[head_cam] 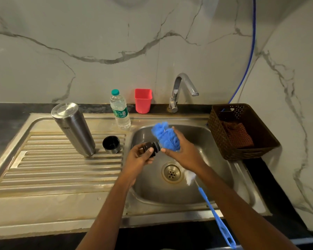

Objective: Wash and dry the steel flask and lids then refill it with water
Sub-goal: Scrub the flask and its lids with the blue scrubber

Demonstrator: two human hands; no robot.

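Note:
The steel flask [74,129] stands upside down on the ribbed drainboard [61,168]. Beside it sits the steel cup lid [111,144], open end up with a black inside. Over the sink basin [152,188], my left hand [138,157] grips the black inner stopper lid [152,147]. My right hand [184,152] holds a blue mesh scrubber [165,135] pressed against the stopper's end.
A bottle brush [206,197] with a blue handle lies across the basin's front right. The tap [182,87] is off, with no water visible. A plastic water bottle [120,110] and a red cup [143,100] stand behind the sink. A brown basket [242,152] with a cloth sits right.

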